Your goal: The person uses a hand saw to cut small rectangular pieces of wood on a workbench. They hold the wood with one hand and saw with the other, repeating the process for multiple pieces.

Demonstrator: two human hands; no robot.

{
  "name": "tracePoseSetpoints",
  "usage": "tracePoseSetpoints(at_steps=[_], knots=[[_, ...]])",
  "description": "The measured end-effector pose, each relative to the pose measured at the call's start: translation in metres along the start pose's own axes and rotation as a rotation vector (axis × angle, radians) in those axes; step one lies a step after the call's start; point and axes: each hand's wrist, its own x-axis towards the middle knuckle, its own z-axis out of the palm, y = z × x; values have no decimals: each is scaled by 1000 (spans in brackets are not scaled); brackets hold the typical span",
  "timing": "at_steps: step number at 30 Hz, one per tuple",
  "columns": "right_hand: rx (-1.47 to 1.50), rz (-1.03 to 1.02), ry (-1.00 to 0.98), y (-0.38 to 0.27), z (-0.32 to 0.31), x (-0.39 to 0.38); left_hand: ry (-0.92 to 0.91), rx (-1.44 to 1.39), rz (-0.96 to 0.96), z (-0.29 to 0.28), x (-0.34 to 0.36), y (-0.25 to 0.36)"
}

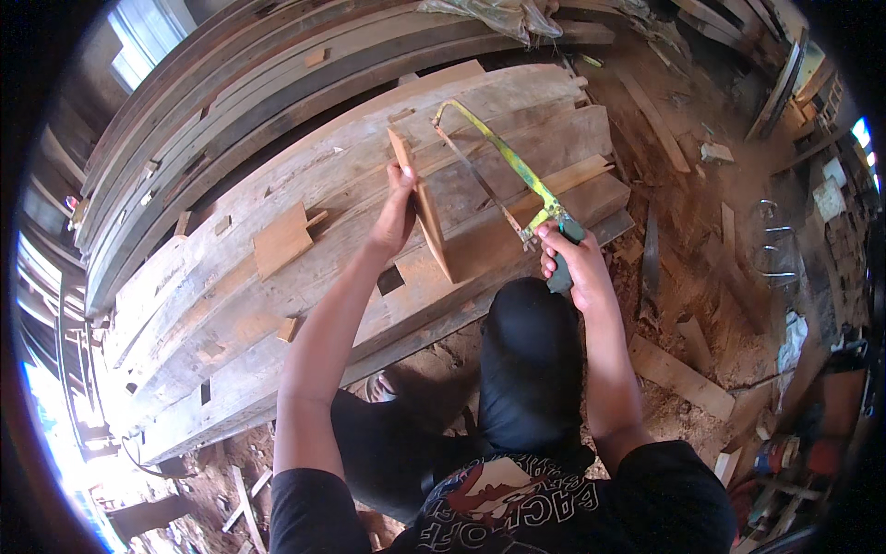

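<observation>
My left hand (397, 210) grips a thin wooden board (426, 212) standing on its edge on a stack of heavy timber beams (277, 305). My right hand (574, 263) holds the dark handle of a hacksaw with a yellow-green frame (503, 152). The saw frame points away from me, and its blade (480, 185) runs to the right of the upright board, close to it but apart. My knee in dark trousers (526, 351) sits just below both hands.
A flat square wood piece (281, 240) lies on the beams to the left. Long planks (231, 83) are piled behind. Offcuts and sawdust cover the dirt floor (692, 305) on the right, with a plank (678, 374) near my right arm.
</observation>
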Motion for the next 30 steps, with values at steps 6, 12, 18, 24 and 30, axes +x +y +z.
tracePoseSetpoints(at_steps=[6,12,18,24,30], knots=[[-16,27,19,1,1,1,-60,14,-223,-21,-3,45],[-68,20,21,-1,0,0,10,408,-381,-28,-13,106],[-93,-22,14,-2,2,-1,35,802,-189,-8,-10,113],[-173,-51,-10,-10,8,-2,-145,1165,97,6,4,107],[-128,4,-47,-19,9,-1,199,1354,468,15,5,61]])
